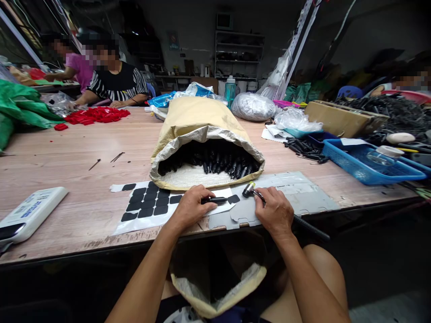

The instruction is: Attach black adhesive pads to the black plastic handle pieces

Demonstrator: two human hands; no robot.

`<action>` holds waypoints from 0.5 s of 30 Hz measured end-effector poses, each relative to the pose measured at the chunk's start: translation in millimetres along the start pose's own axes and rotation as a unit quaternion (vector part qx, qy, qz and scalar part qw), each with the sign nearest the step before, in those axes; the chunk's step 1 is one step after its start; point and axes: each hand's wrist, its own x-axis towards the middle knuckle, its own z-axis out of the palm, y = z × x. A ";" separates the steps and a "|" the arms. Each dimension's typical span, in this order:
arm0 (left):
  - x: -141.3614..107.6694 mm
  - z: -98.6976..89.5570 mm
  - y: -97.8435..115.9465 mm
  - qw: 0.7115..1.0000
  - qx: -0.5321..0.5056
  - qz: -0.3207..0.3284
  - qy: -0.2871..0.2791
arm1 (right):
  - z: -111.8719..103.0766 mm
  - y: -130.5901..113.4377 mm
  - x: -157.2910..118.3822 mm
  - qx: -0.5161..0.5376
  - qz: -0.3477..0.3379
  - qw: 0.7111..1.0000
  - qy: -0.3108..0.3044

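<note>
From the head view, the left hand [193, 207] is nearly closed, fingers and thumb pinching a slim, smooth black pen-like piece [215, 200] above the near edge of the wood-grain table [90, 197]. The piece lies about level, its long axis running left to right, its free end pointing right. The right hand [276, 210] is curled round the dark rod-shaped handle of a small hammer [248, 190], head to the left. Just beyond gapes a crinkled paper sack [202, 114], pale woven lining showing, full of black pieces. White sheet [148, 222] with rounded black squares lies left.
</note>
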 end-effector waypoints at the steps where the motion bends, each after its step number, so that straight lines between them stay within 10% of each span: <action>1: -0.3 2.0 -2.6 1.000 -0.002 0.004 -0.002 | 0.1 0.3 -0.2 0.000 0.000 1.000 -0.001; 15: 0.3 3.0 -9.1 0.999 -0.029 -0.007 -0.013 | -24.0 -34.0 9.5 0.267 -0.033 0.963 0.018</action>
